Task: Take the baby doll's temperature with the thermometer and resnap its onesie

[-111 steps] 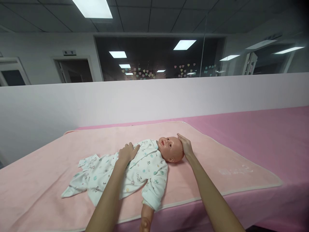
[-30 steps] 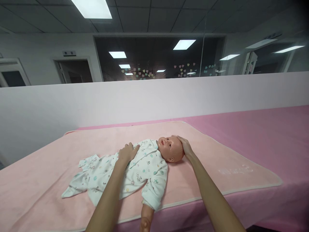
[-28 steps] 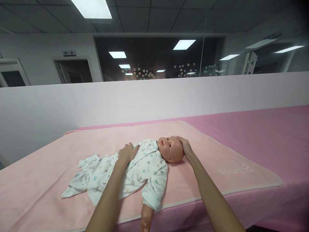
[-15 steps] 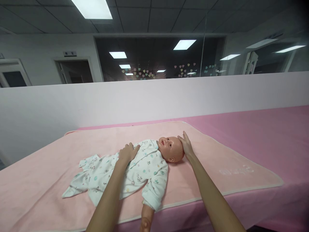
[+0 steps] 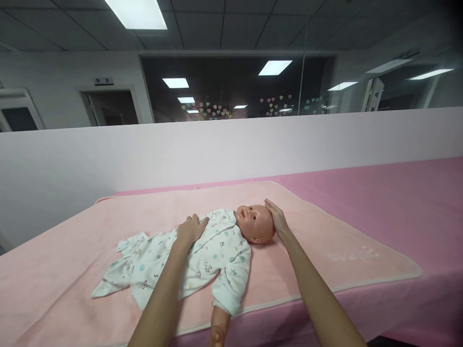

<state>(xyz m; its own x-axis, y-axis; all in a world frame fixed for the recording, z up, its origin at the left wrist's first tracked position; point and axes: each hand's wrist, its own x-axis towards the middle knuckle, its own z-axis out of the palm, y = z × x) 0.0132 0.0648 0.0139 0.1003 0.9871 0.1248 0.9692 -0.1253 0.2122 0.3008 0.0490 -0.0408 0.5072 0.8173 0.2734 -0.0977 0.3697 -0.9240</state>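
The left grip (image 5: 191, 228), low centre of the frame, lies flat and spread, palm down on the chest of the doll (image 5: 255, 222), clasping nothing. The right grip (image 5: 275, 219), just right of it, is loosely curved and cups the crown of the doll's head without closing round it. The doll lies on its back between both, head toward the right, in a printed white romper (image 5: 217, 250), on a pale pink blanket (image 5: 325, 236) over the pink counter (image 5: 398, 193).

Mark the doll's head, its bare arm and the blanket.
doll's head (image 5: 257, 225): head view, the cheek.
bare arm (image 5: 217, 326): head view, forearm below the sleeve.
blanket (image 5: 336, 231): head view, bare patch right of the doll.
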